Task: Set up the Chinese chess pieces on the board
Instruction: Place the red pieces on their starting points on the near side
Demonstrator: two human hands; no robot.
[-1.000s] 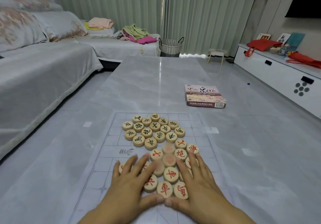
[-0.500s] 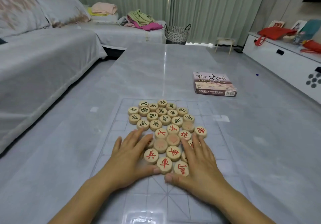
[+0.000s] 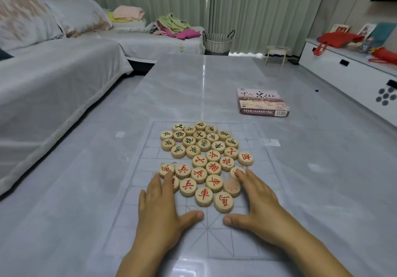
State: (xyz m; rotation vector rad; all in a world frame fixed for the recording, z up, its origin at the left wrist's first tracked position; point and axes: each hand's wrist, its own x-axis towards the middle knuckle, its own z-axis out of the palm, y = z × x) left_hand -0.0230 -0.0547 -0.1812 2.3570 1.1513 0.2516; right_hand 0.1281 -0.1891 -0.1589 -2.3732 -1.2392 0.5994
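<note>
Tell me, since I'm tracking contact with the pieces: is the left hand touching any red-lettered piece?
Touching. The head view shows the left hand flat on the board, its fingertips lying over the leftmost red-lettered pieces with no gap.

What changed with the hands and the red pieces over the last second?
Both hands spread outward off the red pieces: the left hand now flanks the cluster's left edge, the right hand its right, uncovering more pieces. Nothing was picked up. The green pieces, board and game box stayed put.
</note>
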